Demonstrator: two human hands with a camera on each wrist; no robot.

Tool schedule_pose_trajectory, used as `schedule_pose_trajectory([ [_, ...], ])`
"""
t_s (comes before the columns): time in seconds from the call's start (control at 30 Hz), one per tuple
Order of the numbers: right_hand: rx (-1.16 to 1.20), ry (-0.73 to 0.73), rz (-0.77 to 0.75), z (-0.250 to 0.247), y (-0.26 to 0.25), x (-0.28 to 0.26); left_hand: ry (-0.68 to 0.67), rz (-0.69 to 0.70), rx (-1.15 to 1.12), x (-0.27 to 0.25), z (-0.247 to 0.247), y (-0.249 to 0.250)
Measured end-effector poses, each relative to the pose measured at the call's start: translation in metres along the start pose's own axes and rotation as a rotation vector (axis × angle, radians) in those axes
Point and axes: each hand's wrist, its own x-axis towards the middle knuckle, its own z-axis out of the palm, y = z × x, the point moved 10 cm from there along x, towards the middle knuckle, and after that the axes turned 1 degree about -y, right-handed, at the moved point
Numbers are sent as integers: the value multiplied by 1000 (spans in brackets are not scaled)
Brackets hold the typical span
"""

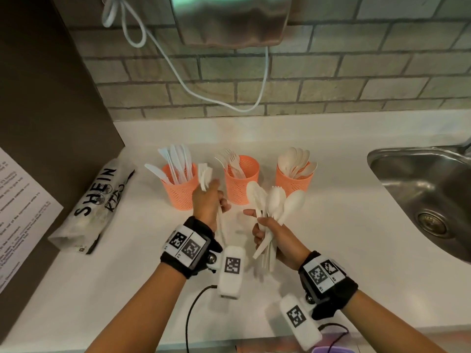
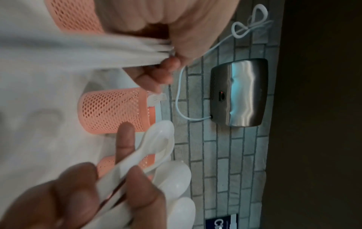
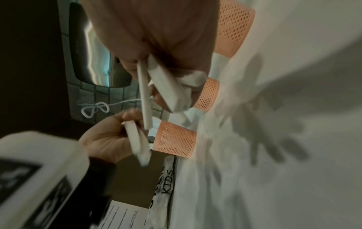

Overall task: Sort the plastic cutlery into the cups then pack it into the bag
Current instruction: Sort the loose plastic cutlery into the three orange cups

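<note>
Your left hand (image 1: 207, 203): your fingers are curled round a small bunch of white pieces (image 1: 205, 177). They look like knives or forks, but they are too blurry to tell.
Your right hand (image 1: 274, 234): you grip a bigger bunch of spoons (image 1: 274, 200) by the handles, thumb sticking out to the left. One piece in it shows little prongs at the tip.
Which way they point: both bunches stand almost upright, heads up and away from you, handles hanging down below your fists.
Knife cup (image 1: 181, 187): it stands far left, just beyond your left hand. The pieces you hold there are right beside its rim.
Fork cup (image 1: 240, 183): it is in the middle, between your two hands and a bit further back.
Spoon cup (image 1: 293, 180): it is on the right, just past the heads of your spoons.
Nearer hand: left for the knife cup, right for the spoon cup.
Next move, my guess: tip each bunch handle-first into the cup it matches.
Bag (image 1: 95, 207): it lies flat on the counter (image 1: 331, 225), well off to your left, not packed yet.
</note>
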Motion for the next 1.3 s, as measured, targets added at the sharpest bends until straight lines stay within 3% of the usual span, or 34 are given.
schedule_pose_trajectory([
  [0.1,17,35,-15,-1,-4,4,-128,31,213,-17,13,-4],
  [0.2,-51,76,-25,1,-9,4,-215,63,285,-32,27,-15],
  [0.33,-120,67,-44,8,-8,5,-207,79,264,-37,33,-23],
  [0.47,-20,38,0,7,-2,4,-217,50,228,-35,33,-22],
  [0.6,121,34,20,5,-3,2,-207,-1,115,-27,29,-24],
  [0.8,14,156,-48,-7,-7,3,-152,-135,-73,-25,28,-40],
  [1.0,-133,224,-92,-14,-5,6,-96,-154,-20,-22,22,-50],
  [1.1,-268,190,-121,-12,-5,5,-61,-166,24,-17,18,-53],
  [1.3,-183,22,-121,2,-4,2,36,-192,-55,-5,5,-48],
])
